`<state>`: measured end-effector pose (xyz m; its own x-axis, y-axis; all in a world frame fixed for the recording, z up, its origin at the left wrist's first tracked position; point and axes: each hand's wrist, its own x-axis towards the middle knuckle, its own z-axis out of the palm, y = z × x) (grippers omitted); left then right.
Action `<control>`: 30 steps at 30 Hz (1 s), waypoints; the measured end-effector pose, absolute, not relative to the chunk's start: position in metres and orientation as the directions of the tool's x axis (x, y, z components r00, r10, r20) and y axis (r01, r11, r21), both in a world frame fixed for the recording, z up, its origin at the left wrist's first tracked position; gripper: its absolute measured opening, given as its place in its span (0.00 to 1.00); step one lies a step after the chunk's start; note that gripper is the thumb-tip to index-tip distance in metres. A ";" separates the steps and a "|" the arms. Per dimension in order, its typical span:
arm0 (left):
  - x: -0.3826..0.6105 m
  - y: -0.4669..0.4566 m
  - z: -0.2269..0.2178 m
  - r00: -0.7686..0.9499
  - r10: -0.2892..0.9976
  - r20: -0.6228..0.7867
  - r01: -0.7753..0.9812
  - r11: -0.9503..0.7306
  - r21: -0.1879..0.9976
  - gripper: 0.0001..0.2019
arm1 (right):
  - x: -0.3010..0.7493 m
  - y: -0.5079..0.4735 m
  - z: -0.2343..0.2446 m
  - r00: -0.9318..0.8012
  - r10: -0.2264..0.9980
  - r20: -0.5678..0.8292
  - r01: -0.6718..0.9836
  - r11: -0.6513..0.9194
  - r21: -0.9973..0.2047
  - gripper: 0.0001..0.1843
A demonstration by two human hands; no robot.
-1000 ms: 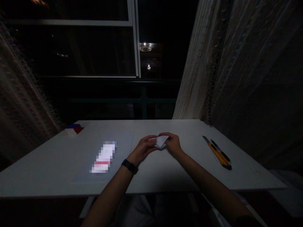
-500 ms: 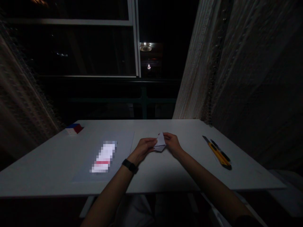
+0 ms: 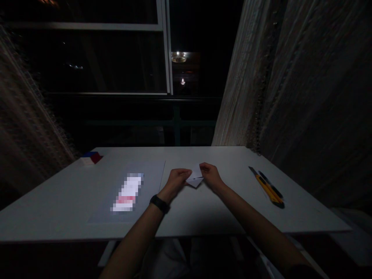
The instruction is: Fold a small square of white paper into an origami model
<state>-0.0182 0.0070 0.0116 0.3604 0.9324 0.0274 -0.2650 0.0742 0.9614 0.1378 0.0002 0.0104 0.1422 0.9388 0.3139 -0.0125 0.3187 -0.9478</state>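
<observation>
A small folded piece of white paper (image 3: 195, 180) is held between my two hands above the middle of the table, a pointed corner facing me. My left hand (image 3: 178, 180) pinches its left side, thumb on top; a dark watch (image 3: 159, 203) is on that wrist. On the other side, my right hand (image 3: 211, 176) is closed on the paper's right edge. Its fingertips are partly hidden behind the paper. A dark line, like an opening between folds, crosses the paper.
On the white table (image 3: 186, 217), a lit phone with a blurred screen (image 3: 128, 192) lies on a large white sheet (image 3: 154, 174). A cube puzzle (image 3: 91, 157) sits at the far left. To the right lie a yellow utility knife (image 3: 269, 190) and a dark pen (image 3: 270, 183). Curtains (image 3: 235, 85) hang behind.
The folded paper has tilted and spread slightly between my fingers, its near point shifting a little left. My hands have barely moved.
</observation>
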 end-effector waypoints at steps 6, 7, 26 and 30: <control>-0.018 0.007 0.011 0.370 0.928 0.047 -0.254 0.053 0.966 0.17 | 0.139 0.001 0.006 0.116 0.942 0.316 0.062 0.310 -0.949 0.08; -0.018 0.007 0.011 0.371 0.928 0.042 -0.250 0.056 0.967 0.17 | 0.139 0.002 0.006 0.113 0.942 0.315 0.063 0.309 -0.949 0.08; -0.017 0.010 0.008 0.254 0.966 0.039 -0.181 0.007 0.984 0.15 | 0.142 0.007 0.001 0.065 0.976 0.207 0.007 0.207 -0.978 0.06; -0.017 0.010 0.008 0.249 0.968 0.034 -0.177 0.011 0.984 0.15 | 0.142 0.005 0.003 0.040 0.976 0.214 -0.006 0.214 -0.977 0.07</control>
